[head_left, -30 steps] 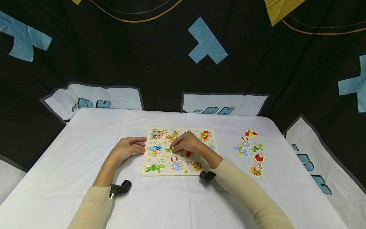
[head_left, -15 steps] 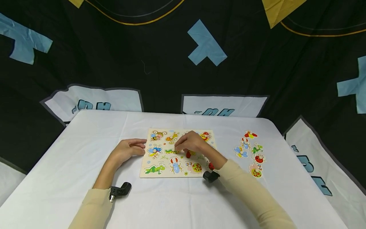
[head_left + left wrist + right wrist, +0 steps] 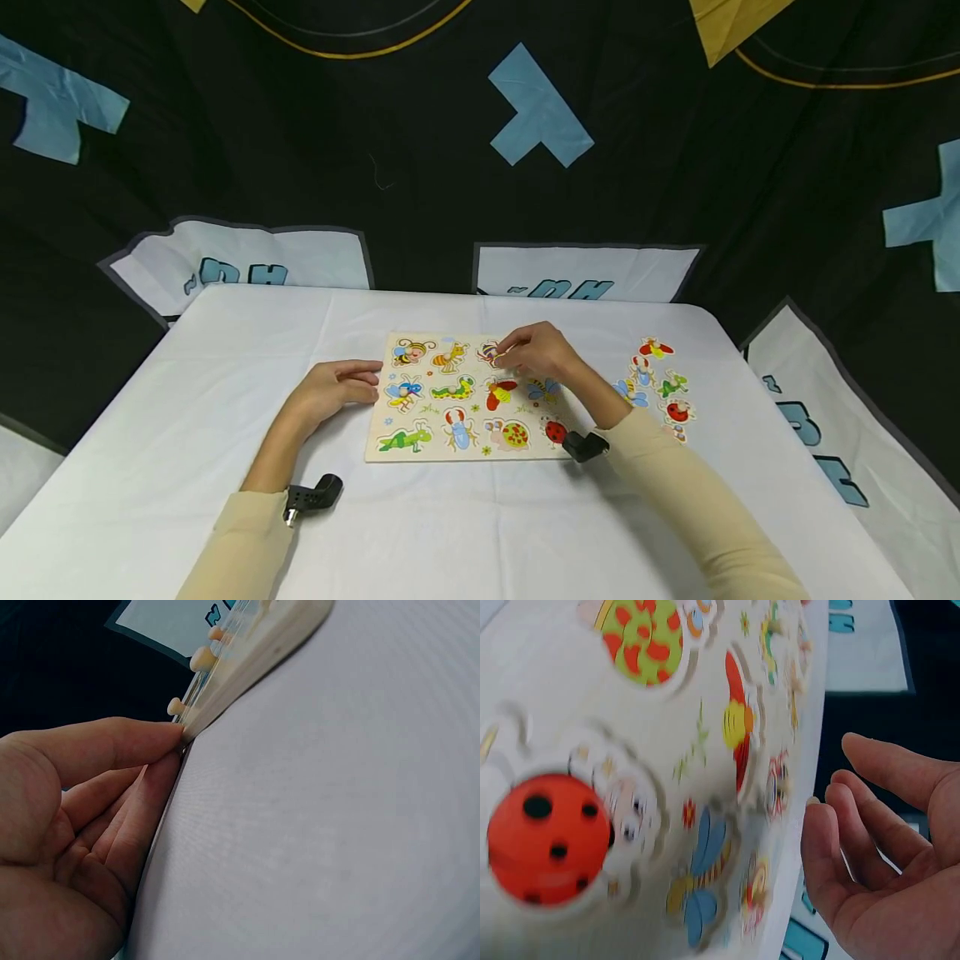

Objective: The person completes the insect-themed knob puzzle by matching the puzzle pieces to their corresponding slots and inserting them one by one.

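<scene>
My left hand (image 3: 333, 392) rests at the left edge of a wooden insect puzzle board (image 3: 433, 423), its thumb and straight fingertips touching the edge (image 3: 193, 729). Above the board's far right part, my right hand (image 3: 543, 348) hovers with relaxed fingers. The right wrist view shows a gap between its thumb (image 3: 877, 761) and fingers, with nothing in it. A green caterpillar piece (image 3: 463, 387) with a knob lies in the middle row. Beside the right fingertips is the spider picture (image 3: 487, 353). The right hand covers the board's far right corner in the head view.
Right of the board lie several loose insect pieces, among them a red-winged bug (image 3: 657, 347), a green grasshopper (image 3: 673, 383) and a ladybug (image 3: 679, 411). The right forearm partly covers the lowest one. A white cloth (image 3: 435, 533) covers the table.
My right hand has left the caterpillar piece and moved right and away across the board. The caterpillar now shows in full. My left hand stays at the board's edge.
</scene>
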`<state>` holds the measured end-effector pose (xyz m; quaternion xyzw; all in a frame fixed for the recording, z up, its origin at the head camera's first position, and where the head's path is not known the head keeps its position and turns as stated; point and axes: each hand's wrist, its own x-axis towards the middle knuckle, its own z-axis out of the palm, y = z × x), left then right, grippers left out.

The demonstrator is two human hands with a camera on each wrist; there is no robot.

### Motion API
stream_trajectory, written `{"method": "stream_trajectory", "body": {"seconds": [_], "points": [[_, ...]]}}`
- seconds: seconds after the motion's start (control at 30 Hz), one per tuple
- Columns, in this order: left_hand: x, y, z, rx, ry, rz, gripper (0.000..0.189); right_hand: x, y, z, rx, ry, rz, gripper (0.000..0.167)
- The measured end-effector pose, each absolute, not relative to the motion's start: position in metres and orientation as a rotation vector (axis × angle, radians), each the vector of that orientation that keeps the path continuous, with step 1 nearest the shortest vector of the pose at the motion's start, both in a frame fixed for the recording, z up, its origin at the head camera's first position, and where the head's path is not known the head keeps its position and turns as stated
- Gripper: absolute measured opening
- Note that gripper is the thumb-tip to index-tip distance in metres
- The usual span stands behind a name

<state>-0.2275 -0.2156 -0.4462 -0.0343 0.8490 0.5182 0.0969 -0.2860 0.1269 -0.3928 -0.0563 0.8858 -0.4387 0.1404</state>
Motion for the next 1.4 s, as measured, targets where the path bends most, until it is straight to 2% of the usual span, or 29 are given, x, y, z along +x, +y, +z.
{"method": "stream_trajectory", "body": {"seconds": [0.43,0.77,1.03,1.4], "points": [[-0.227,-0.218,-0.446,-0.089,2.514,1.54,0.058,-0.292,0.178,-0.38,0.022,2.558,-1.382,0.046],[-0.228,-0.216,-0.447,-0.088,2.502,1.557,0.059,-0.291,0.215,-0.38,0.154,2.618,-1.34,0.043],[-0.228,-0.216,-0.447,-0.102,2.498,1.557,0.058,-0.29,0.246,-0.378,0.216,2.649,-1.282,0.05],[-0.227,-0.215,-0.444,-0.069,2.513,1.553,0.06,-0.296,0.285,-0.374,0.248,2.675,-1.366,0.051]]}}
